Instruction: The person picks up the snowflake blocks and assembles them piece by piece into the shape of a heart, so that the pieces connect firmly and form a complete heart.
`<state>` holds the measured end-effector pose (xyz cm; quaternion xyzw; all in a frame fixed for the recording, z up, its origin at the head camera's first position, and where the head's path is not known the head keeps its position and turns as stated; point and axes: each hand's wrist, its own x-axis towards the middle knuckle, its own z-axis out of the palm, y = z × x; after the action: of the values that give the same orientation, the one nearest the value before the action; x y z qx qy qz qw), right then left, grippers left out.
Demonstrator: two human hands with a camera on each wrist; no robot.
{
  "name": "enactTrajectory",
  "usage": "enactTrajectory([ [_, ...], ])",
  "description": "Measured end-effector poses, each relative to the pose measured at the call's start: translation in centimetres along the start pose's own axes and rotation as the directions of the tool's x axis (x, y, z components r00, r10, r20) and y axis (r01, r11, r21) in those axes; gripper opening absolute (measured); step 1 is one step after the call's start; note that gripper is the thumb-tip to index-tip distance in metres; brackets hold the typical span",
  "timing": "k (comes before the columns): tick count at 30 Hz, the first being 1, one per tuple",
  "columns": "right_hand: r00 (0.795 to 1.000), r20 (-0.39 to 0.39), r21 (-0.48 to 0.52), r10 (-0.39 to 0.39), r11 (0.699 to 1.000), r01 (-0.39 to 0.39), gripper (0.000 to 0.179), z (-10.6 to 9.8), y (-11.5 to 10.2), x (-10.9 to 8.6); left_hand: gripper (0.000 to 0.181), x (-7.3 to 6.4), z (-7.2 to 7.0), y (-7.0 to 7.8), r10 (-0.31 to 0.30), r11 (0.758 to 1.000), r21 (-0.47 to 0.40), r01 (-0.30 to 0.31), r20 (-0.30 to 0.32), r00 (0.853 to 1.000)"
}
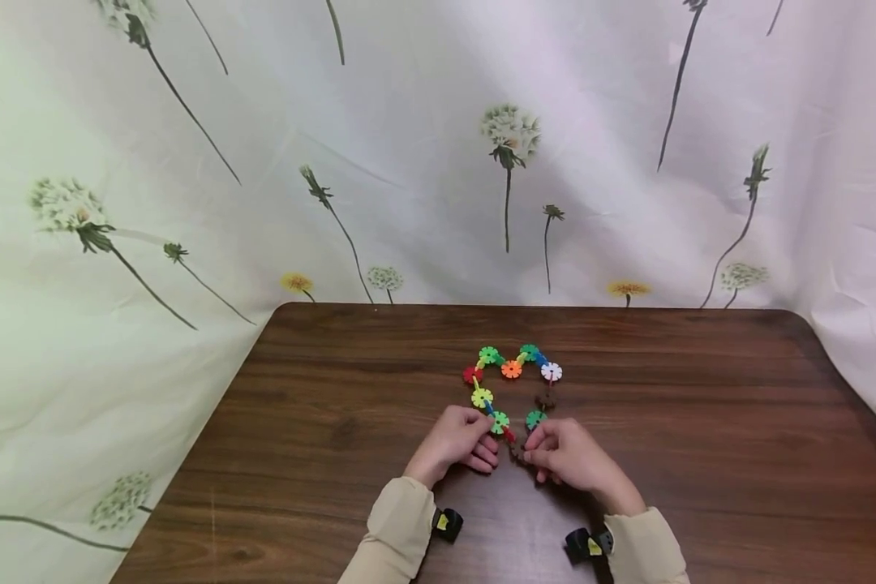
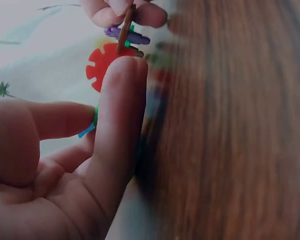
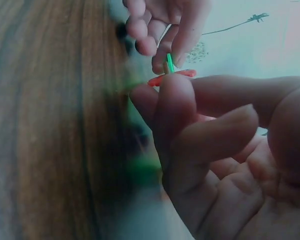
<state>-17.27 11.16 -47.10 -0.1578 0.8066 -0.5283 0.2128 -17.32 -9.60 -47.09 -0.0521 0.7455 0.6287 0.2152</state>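
A chain of notched plastic discs (snowflake-type building pieces) lies in a heart-like outline on the table, with an orange disc (image 1: 511, 370) at its top dip. My left hand (image 1: 456, 442) pinches a green disc (image 1: 500, 422) on the left side between thumb and finger. A red disc (image 2: 101, 62) continues the chain from there, and a brown disc (image 2: 124, 31) is slotted onto it. That brown disc is pinched by my right hand (image 1: 565, 456). Behind it, in the left wrist view, shows a purple disc (image 2: 132, 37). Whether purple and brown are joined is hidden by fingers.
The dark wood-grain table (image 1: 299, 454) spreads around both hands. A white curtain (image 1: 423, 162) printed with dandelions hangs behind its far edge and along the sides. Green (image 1: 536, 419) and white (image 1: 551, 371) discs form part of the chain's right side.
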Motion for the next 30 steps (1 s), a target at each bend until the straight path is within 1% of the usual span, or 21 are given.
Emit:
enactTrajectory([
  [2, 1.000, 0.004, -0.002, 0.013, 1.000, -0.013, 0.006, 0.1, 0.0, -0.1, 0.027, -0.1, -0.1, 0.0, 0.002, 0.998, 0.060, -0.002, 0.004, 1.000],
  [4, 1.000, 0.010, -0.001, 0.020, 1.000, -0.020, 0.006, 0.2, 0.1, -0.3, 0.028, -0.2, -0.1, 0.1, 0.013, 0.991, 0.130, -0.014, 0.005, 1.000],
  [7, 0.999, 0.027, 0.011, 0.028, 1.000, -0.028, 0.005, 0.2, 0.2, -0.5, 0.028, -0.4, -0.1, 0.3, 0.027, 0.973, 0.228, -0.026, 0.000, 1.000],
  [10, 0.998, 0.052, 0.045, 0.037, 0.998, -0.039, 0.005, 0.2, 0.3, -0.6, 0.028, -0.6, 0.0, 0.5, 0.047, 0.953, 0.299, -0.045, -0.001, 0.999],
  [13, 0.995, 0.078, 0.119, 0.063, 0.990, -0.072, 0.008, 0.2, 0.4, -0.7, 0.028, -0.7, 0.1, 0.6, 0.060, 0.944, 0.324, -0.058, 0.004, 0.998],
  [16, 0.990, 0.099, 0.205, 0.096, 0.972, -0.115, 0.011, 0.2, 0.6, -0.8, 0.029, -0.8, 0.1, 0.7, 0.060, 0.941, 0.333, -0.059, 0.008, 0.998],
  [18, 0.988, 0.107, 0.244, 0.110, 0.961, -0.133, 0.013, 0.3, 0.6, -0.9, 0.029, -0.8, 0.1, 0.7, 0.062, 0.938, 0.342, -0.062, 0.010, 0.998],
  [21, 0.988, 0.109, 0.254, 0.113, 0.958, -0.137, 0.014, 0.3, 0.6, -1.0, 0.029, -0.9, 0.0, 0.7, 0.071, 0.930, 0.361, -0.070, 0.010, 0.997],
  [23, 0.989, 0.102, 0.240, 0.111, 0.962, -0.133, 0.014, 0.4, 0.6, -1.0, 0.029, -0.9, 0.1, 0.7, 0.082, 0.918, 0.388, -0.079, 0.009, 0.997],
  [25, 0.989, 0.095, 0.219, 0.110, 0.967, -0.129, 0.014, 0.4, 0.5, -1.0, 0.029, -1.0, 0.0, 0.7, 0.099, 0.900, 0.426, -0.092, 0.004, 0.995],
  [27, 0.990, 0.091, 0.197, 0.108, 0.972, -0.125, 0.014, 0.4, 0.5, -1.0, 0.029, -1.1, 0.1, 0.6, 0.120, 0.871, 0.481, -0.101, -0.009, 0.993],
  [29, 0.990, 0.089, 0.176, 0.105, 0.977, -0.119, 0.014, 0.4, 0.5, -1.1, 0.028, -1.2, 0.1, 0.6, 0.145, 0.831, 0.547, -0.105, -0.029, 0.989],
  [30, 0.991, 0.088, 0.168, 0.104, 0.979, -0.118, 0.014, 0.4, 0.4, -1.1, 0.027, -1.2, 0.1, 0.6, 0.167, 0.801, 0.589, -0.112, -0.041, 0.985],
])
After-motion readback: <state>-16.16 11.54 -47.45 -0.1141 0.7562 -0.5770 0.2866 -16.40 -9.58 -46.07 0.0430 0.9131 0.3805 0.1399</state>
